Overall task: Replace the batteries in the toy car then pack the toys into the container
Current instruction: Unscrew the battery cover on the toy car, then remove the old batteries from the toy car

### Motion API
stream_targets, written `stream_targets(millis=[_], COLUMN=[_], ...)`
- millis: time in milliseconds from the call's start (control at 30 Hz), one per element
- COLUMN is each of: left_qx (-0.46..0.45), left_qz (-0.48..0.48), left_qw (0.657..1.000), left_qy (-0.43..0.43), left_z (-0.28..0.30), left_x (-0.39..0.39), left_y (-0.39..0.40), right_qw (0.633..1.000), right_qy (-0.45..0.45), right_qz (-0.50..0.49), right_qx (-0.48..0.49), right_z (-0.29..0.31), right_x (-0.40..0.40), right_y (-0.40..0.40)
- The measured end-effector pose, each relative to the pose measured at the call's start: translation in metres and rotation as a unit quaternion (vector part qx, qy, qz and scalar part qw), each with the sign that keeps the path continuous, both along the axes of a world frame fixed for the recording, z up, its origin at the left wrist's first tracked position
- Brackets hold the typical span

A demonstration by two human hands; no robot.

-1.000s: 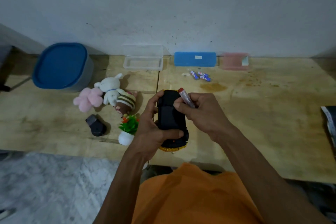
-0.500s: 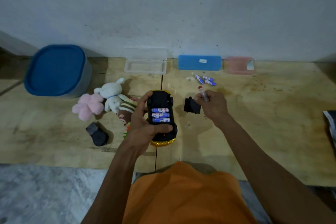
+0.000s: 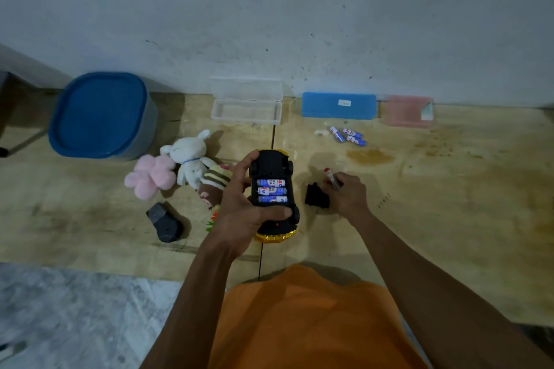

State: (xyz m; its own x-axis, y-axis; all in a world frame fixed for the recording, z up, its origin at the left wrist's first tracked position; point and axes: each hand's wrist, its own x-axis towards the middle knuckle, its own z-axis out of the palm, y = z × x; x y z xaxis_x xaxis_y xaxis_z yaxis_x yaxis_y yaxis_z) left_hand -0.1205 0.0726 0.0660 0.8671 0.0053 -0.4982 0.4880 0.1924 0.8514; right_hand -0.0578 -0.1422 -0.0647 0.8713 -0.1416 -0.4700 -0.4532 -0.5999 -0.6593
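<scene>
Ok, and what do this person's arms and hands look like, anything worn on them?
Both forearms are bare with no sleeves reaching them. The left hand and right hand show no gloves, and no rings, watch or bands can be made out. An orange shirt covers the torso below.

Car point(image 3: 274, 189) yellow, black underside up, compartment open, three blue batteries point(image 3: 271, 190) inside. Black cover point(image 3: 316, 196) on table beside car. Three spare batteries point(image 3: 347, 135) farther back. Blue-lidded container point(image 3: 102, 114) far left, shut. Plush toys point(image 3: 180, 168) left of car.
</scene>
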Motion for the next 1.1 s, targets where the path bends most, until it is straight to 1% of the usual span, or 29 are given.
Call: stream_targets(millis=[100,233,367,467,567,767,833,900,1000,1033,1100], left_qx=[0.009,0.015,0.016,0.011,0.01,-0.012,-0.017,-0.021,-0.025,-0.026,-0.029], left_qz=[-0.008,-0.014,-0.02,-0.027,-0.028,-0.013,-0.007,-0.006,-0.012,-0.015,-0.023], left_qw=[1.0,1.0,1.0,0.999,0.999,1.0,0.999,0.999,0.998,0.998,0.997], left_qy=[-0.003,-0.005,-0.013,-0.014,-0.018,-0.024,-0.033,-0.04,-0.054,-0.06,-0.07], left_z=[0.0,0.0,-0.003,0.0,0.006,0.008,0.005,0.002,0.005,0.007,0.011], left_x=[-0.002,-0.005,-0.011,-0.019,-0.028,-0.048,-0.054,-0.059,-0.059,-0.057,-0.051], left_y=[-0.003,-0.007,-0.016,-0.028,-0.041,-0.056,-0.06,-0.067,-0.08,-0.085,-0.096], right_qw=[1.0,0.998,0.994,0.989,0.992,0.995,0.995,0.991,0.984,0.982,0.982], right_qy=[-0.01,-0.037,-0.073,-0.097,-0.044,-0.031,-0.076,-0.119,-0.126,-0.122,-0.114], right_qz=[-0.007,-0.057,-0.02,-0.03,-0.072,-0.043,-0.043,-0.056,-0.036,-0.015,0.013], right_qx=[0.011,0.017,-0.08,-0.103,-0.095,-0.079,-0.055,0.014,0.119,0.141,0.151], right_z=[0.004,0.01,0.0,-0.001,0.002,0.006,0.022,0.058,0.125,0.143,0.164], right_x=[-0.003,-0.012,-0.027,-0.036,-0.04,-0.037,-0.037,-0.042,-0.06,-0.066,-0.076], right_y=[-0.002,-0.015,-0.038,-0.048,-0.051,-0.055,-0.054,-0.051,-0.048,-0.047,-0.048])
